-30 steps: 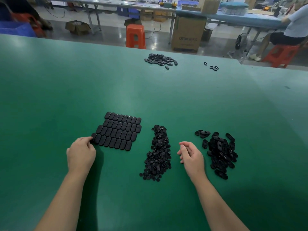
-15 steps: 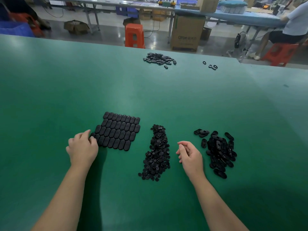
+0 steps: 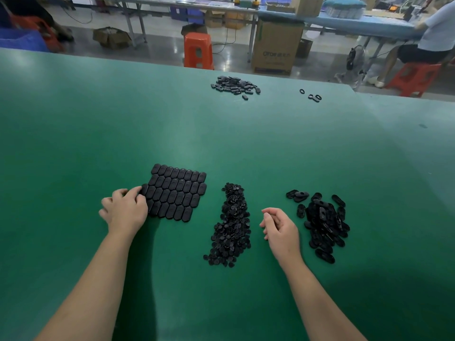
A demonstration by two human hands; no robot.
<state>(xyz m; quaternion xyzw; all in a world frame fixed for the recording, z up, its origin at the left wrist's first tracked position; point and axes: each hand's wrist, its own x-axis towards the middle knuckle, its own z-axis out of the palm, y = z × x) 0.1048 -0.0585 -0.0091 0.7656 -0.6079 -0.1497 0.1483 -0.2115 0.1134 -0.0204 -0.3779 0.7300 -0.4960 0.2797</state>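
Black plastic fills the head view. We see the left hand (image 3: 125, 209) with its fingers curled onto the outermost piece at the left edge of a block of oval caps (image 3: 177, 193), which lies in tight rows on the green desk (image 3: 221, 134), left of centre. The right hand (image 3: 280, 230) rests loosely curled with nothing visible in it. It sits between a pile of small round parts (image 3: 231, 227) and a heap of oval rings (image 3: 325, 225).

We judge the caps to be light, stiff and smooth. They appear to be laid loose rather than joined, so the block would likely scatter if lifted whole. It is better to pinch one cap by its long sides, or to push the rows square from an edge.

The desk's matte covering looks even and slightly grippy. Far across it lie another dark pile (image 3: 234, 84) and a few stray rings (image 3: 311, 96). Beyond the desk, the workshop holds an orange stool (image 3: 199, 50), a cardboard box (image 3: 275, 49) and a seated person (image 3: 433, 33) at a blue bench.
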